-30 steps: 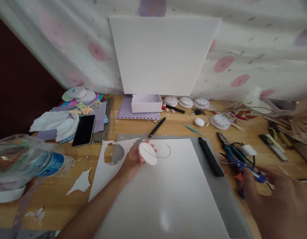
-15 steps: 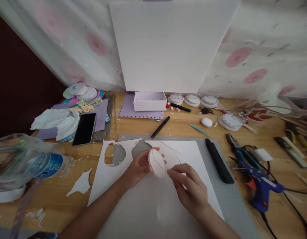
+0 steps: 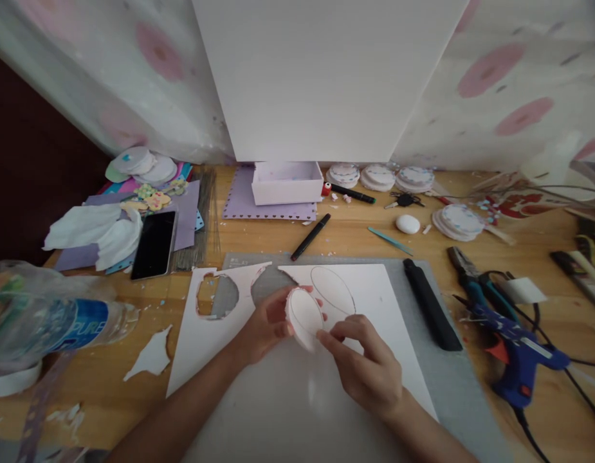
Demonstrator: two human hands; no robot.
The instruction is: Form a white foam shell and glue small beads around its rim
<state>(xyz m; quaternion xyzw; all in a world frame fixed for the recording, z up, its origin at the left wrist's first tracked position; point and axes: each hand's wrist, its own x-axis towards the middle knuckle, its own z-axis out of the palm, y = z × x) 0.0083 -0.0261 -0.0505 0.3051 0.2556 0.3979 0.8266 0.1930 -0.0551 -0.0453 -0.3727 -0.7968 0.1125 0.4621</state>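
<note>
A white oval disc [image 3: 304,315] with a thin curved line drawn on its face is tilted up above the white sheet. My left hand [image 3: 268,325] grips it by its left side, fingertips showing behind its right edge. My right hand [image 3: 365,360] has its fingers bent together at the disc's lower right edge; whether they pinch anything is too small to tell. Beneath both hands lies the white sheet [image 3: 398,360], with cut-out openings at its upper left and a drawn oval outline [image 3: 333,289] at its upper right.
The sheet rests on a grey cutting mat [image 3: 464,392]. On the right are a black-handled tool [image 3: 432,305], pliers [image 3: 466,270] and a blue glue gun [image 3: 519,354] with cables. A bottle [image 3: 85,321] and phone [image 3: 155,244] are left. A white box [image 3: 287,186] stands behind.
The view has shifted slightly. My right fingertips have moved a little leftward along the disc's lower right edge, and the drawn oval on the sheet shows more clearly.
</note>
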